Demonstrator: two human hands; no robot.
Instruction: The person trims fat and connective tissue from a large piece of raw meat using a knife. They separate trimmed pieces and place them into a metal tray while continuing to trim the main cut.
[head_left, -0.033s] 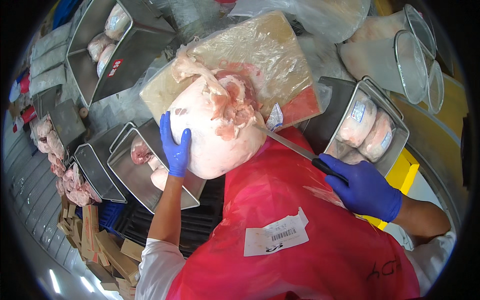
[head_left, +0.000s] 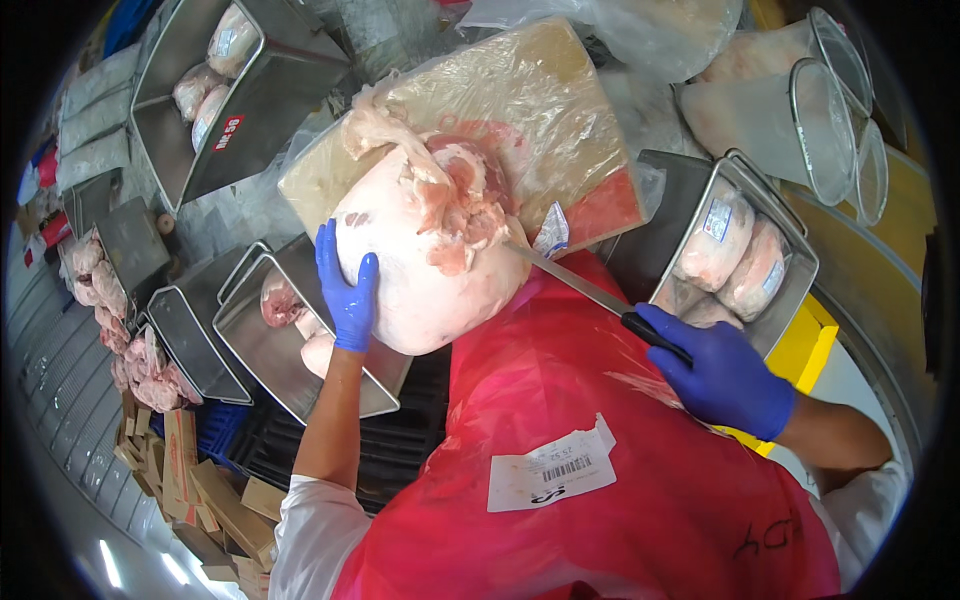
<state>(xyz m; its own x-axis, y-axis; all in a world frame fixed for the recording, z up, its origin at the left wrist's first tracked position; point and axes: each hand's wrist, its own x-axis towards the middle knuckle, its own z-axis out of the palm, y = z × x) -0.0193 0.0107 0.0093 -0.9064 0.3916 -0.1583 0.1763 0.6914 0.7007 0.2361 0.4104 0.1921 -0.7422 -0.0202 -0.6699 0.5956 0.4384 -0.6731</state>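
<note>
I have the left hand (head_left: 348, 300) spread against the left side of a large skin-on joint of meat (head_left: 405, 265), its thumb set apart from the fingers and resting on the pale skin. The joint sits on the near part of a film-wrapped cutting board (head_left: 545, 90) and bulges past its near edge, with red, ragged flesh showing at the top and right. My right hand (head_left: 722, 375) is wrapped around the handle of a black-handled knife (head_left: 585, 291). The blade slants up and leftward to meet the joint's right side beside the exposed flesh; I cannot tell whether its tip is inside or only against it. Just right of the board, a steel tub (head_left: 650, 200) holds wrapped meat pieces (head_left: 752, 270). Below the joint I see the red apron (head_left: 580, 415), with a white label (head_left: 555, 470) on it.
</note>
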